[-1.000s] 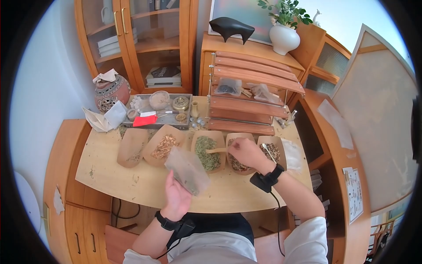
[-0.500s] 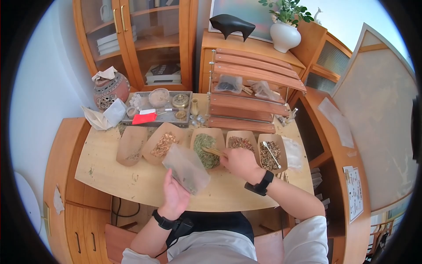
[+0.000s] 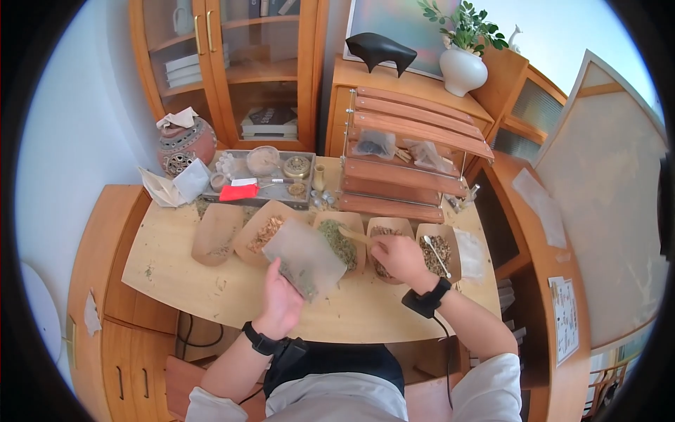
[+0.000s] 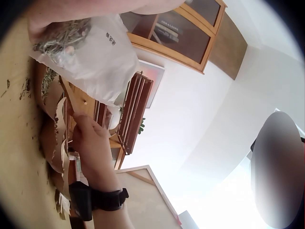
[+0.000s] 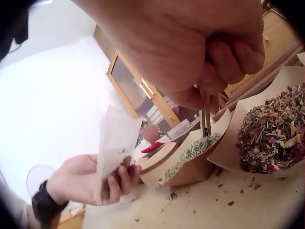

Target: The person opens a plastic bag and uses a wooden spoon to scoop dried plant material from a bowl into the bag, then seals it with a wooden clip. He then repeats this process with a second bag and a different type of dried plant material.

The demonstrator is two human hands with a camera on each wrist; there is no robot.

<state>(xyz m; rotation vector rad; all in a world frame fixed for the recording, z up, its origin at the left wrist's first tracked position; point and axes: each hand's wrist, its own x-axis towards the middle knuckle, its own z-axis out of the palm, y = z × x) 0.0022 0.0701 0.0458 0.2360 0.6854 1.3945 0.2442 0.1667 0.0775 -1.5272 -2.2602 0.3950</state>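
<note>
My left hand holds a translucent white bag by its lower part, and dried herbs show through the bag's bottom. In the right wrist view the fingers of that hand curl round the bag. My right hand pinches wooden tongs, whose tips reach into the green herbs in a paper tray. The right wrist view shows the tongs going down at the green herbs. In the left wrist view the right hand is beyond the bag.
Paper trays of wood chips, reddish mix and brown pieces flank the green herbs, with a nearly bare tray at left. Behind stand a grey tray, a wooden rack and a patterned pot.
The head view has shifted slightly. My right hand went left with the tongs, then back a little to the right. The bag in my left hand has moved slightly to the right.
</note>
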